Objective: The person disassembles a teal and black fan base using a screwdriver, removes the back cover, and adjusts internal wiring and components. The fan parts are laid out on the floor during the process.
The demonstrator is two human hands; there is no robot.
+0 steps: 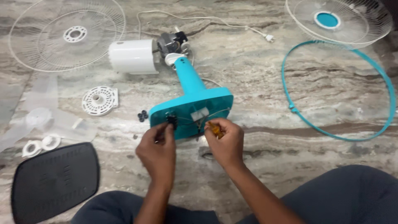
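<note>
A teal fan stand base (195,103) lies on its side on the marble floor, its open underside facing me. My left hand (158,151) pinches a small black part (171,120) at the base's left edge. My right hand (225,141) grips an orange-handled screwdriver (215,129) pointed into the wiring by a white block (199,113) under the base. The stand's neck leads up to the bare motor (171,43) and its white housing (132,56).
Around lie a white rear grille (66,35), a front grille with teal hub (340,20), a teal ring (338,91), a black base cover (56,180), a clear blade (41,120), a white round plate (99,100), small black screws (143,115), and the power cord with plug (268,38).
</note>
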